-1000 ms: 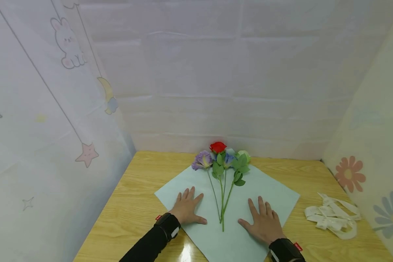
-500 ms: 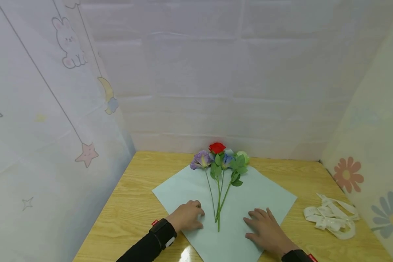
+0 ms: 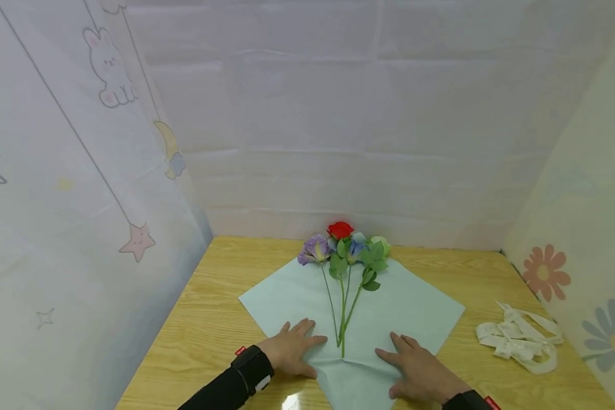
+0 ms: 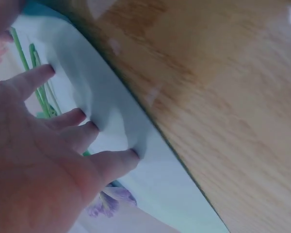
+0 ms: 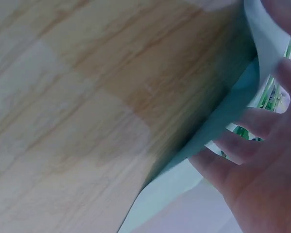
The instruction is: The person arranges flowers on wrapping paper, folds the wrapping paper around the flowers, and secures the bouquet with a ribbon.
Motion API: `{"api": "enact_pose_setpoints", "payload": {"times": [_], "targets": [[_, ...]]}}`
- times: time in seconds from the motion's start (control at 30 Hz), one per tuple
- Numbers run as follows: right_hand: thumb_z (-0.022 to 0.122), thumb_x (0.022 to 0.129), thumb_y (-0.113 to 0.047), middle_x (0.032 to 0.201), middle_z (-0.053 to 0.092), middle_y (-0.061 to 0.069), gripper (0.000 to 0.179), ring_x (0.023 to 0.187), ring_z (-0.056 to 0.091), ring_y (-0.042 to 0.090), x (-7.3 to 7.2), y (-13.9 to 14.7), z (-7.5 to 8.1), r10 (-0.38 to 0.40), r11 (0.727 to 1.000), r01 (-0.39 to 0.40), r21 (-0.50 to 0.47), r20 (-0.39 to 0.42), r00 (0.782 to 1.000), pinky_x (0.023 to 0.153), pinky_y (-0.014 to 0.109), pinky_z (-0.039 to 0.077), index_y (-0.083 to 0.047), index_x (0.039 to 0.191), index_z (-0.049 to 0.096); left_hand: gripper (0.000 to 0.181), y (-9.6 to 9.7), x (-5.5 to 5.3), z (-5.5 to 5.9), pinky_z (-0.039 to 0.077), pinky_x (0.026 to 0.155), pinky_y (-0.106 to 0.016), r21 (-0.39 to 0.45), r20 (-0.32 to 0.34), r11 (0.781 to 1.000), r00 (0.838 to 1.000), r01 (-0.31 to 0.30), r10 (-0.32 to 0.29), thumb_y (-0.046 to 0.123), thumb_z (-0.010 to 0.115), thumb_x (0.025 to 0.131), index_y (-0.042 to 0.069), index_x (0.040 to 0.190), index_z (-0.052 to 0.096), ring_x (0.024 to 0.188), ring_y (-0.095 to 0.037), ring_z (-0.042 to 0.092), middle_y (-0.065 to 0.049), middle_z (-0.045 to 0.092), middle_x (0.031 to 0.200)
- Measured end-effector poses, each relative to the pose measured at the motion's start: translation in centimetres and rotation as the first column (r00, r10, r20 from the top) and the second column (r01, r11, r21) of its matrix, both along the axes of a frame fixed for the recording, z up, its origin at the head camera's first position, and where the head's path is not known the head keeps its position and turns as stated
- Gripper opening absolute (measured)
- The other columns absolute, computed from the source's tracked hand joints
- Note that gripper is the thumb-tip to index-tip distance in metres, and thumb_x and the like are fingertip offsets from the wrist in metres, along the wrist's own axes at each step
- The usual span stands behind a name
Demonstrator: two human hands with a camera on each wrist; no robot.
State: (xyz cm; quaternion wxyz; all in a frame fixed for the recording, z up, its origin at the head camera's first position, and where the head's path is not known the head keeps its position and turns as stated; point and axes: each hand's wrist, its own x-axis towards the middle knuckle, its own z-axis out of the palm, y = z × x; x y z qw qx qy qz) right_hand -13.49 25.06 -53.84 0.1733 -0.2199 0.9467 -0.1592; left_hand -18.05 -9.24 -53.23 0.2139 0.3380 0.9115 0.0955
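Observation:
On a pale mint sheet of wrapping paper (image 3: 415, 296), set cornerwise, lie several artificial flowers: a red rose (image 3: 340, 230), a purple bloom (image 3: 315, 249), a blue one (image 3: 357, 248) and a pale green one (image 3: 381, 245). Their green stems (image 3: 343, 324) cross near the bottom. My left hand (image 3: 290, 347) rests left of the stems, fingers spread and fingertips (image 4: 128, 158) touching the paper near its edge. Right of them, my right hand (image 3: 415, 367) has its fingers extended on the paper. The edge lifts beside it in the right wrist view. Between the hands the paper is creased.
A loose heap of white ribbon (image 3: 517, 337) lies at the right on the wooden table (image 3: 200, 319). A pale backdrop (image 3: 307, 142) stands behind the table, with printed cloth walls at left and right.
Both hands have come nearer the paper's front corner. Their fingers drew in, then spread again. A crease now shows below the stems, and the paper and flowers have shifted slightly left.

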Motion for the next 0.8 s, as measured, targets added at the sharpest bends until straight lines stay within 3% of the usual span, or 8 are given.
{"api": "enact_pose_setpoints", "payload": {"times": [0.07,0.17,0.23,0.4,0.5,0.6,0.7,0.8], "targets": [[0.083,0.082,-0.042,0.147,0.045,0.031,0.062,0.132,0.043,0.053,-0.1,0.0,0.2,0.008,1.000,-0.008,-0.015,-0.018,1.000,0.095,0.066,0.044,-0.017,0.136,0.068,0.065,-0.2,-0.1,0.1,0.024,0.118,-0.060,0.019,0.014,1.000,1.000,0.014,-0.015,0.034,0.075,0.091,0.037,0.151,0.048,0.154,-0.027,0.021,-0.009,0.027,0.165],[0.081,0.085,-0.024,0.144,0.050,0.029,0.044,0.130,0.046,0.052,-0.1,0.3,0.6,0.010,0.998,-0.011,-0.056,-0.012,1.000,0.093,0.065,0.046,-0.012,0.128,0.073,0.076,-0.4,0.0,0.0,0.025,0.117,-0.060,0.031,0.015,0.999,0.999,0.042,-0.043,0.009,0.074,0.081,0.039,0.148,0.052,0.153,-0.030,0.022,-0.010,0.027,0.165],[0.079,0.085,-0.012,0.145,0.049,0.028,0.042,0.132,0.044,0.053,0.0,0.6,0.9,0.015,0.997,-0.014,-0.079,0.013,1.000,0.093,0.061,0.048,-0.012,0.127,0.072,0.085,-0.6,0.0,-0.2,0.025,0.117,-0.060,0.039,0.004,0.998,0.998,0.056,-0.056,0.001,0.071,0.074,0.039,0.147,0.053,0.153,-0.032,0.022,-0.010,0.027,0.165],[0.064,0.084,0.016,0.152,0.044,0.023,0.061,0.140,0.037,0.051,0.1,1.2,1.4,0.022,0.997,-0.015,-0.077,0.085,0.996,0.097,0.055,0.048,-0.019,0.133,0.068,0.062,-1.2,0.0,-0.8,0.027,0.113,-0.067,0.099,-0.022,0.992,0.997,0.079,-0.077,0.009,0.071,0.081,0.035,0.136,0.062,0.153,-0.034,0.023,-0.006,0.032,0.163],[0.061,0.081,0.020,0.151,0.046,0.022,0.066,0.139,0.039,0.050,0.0,1.2,1.4,0.033,0.998,-0.028,-0.064,0.085,0.996,0.100,0.060,0.045,-0.019,0.134,0.067,0.044,-1.5,-0.1,-0.9,0.025,0.111,-0.071,0.149,0.005,0.985,0.996,0.088,-0.090,0.024,0.079,0.083,0.035,0.123,0.064,0.152,-0.034,0.024,-0.004,0.035,0.162],[0.064,0.076,0.021,0.151,0.046,0.022,0.070,0.139,0.039,0.051,0.1,1.4,1.2,0.042,0.998,-0.037,-0.056,0.080,0.996,0.097,0.051,0.049,-0.016,0.135,0.064,0.042,-1.6,-0.2,-1.0,0.022,0.111,-0.073,0.170,0.042,0.981,0.994,0.091,-0.100,0.034,0.085,0.080,0.036,0.115,0.062,0.152,-0.035,0.023,-0.005,0.035,0.162],[0.066,0.074,0.022,0.151,0.048,0.020,0.072,0.138,0.040,0.050,0.3,1.5,1.1,0.048,0.998,-0.045,-0.044,0.058,0.997,0.094,0.046,0.051,-0.014,0.136,0.062,0.043,-1.5,-0.2,-1.0,0.022,0.112,-0.072,0.148,0.049,0.984,0.993,0.100,-0.108,0.026,0.084,0.079,0.036,0.113,0.059,0.152,-0.035,0.023,-0.004,0.033,0.163],[0.068,0.079,0.016,0.141,0.057,0.016,0.058,0.130,0.051,0.043,0.3,1.7,0.8,0.068,0.997,-0.068,-0.038,-0.014,0.998,0.094,0.050,0.051,-0.012,0.130,0.063,0.056,-1.4,0.1,-1.0,0.023,0.113,-0.069,0.100,0.028,0.988,0.992,0.120,-0.123,0.009,0.079,0.076,0.036,0.119,0.057,0.153,-0.032,0.022,-0.002,0.031,0.164]]}}
